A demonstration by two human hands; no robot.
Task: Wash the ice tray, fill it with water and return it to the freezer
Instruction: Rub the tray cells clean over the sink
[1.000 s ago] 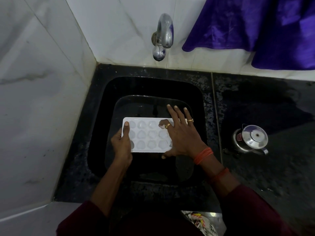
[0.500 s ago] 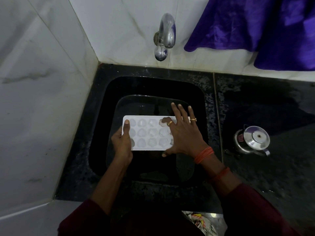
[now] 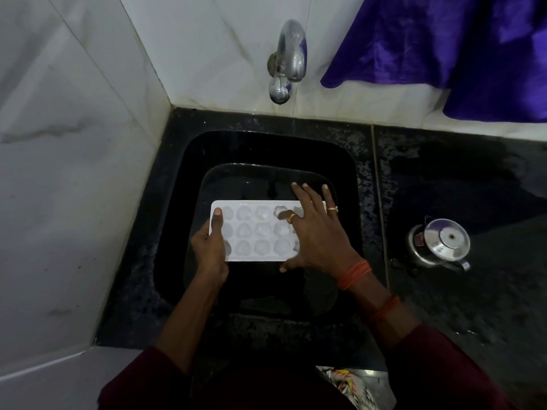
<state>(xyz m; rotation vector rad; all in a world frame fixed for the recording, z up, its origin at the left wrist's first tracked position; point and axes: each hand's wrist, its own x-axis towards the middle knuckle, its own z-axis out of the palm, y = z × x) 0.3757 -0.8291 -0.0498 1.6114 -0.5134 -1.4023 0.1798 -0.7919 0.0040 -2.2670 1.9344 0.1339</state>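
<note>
Over the black sink (image 3: 349, 179) the left hand (image 3: 210, 247) pinches the white ice tray (image 3: 254, 232) by its left edge while the right hand (image 3: 318, 232) lies spread across it, so a wet, 1-sided grip could let it tip
</note>
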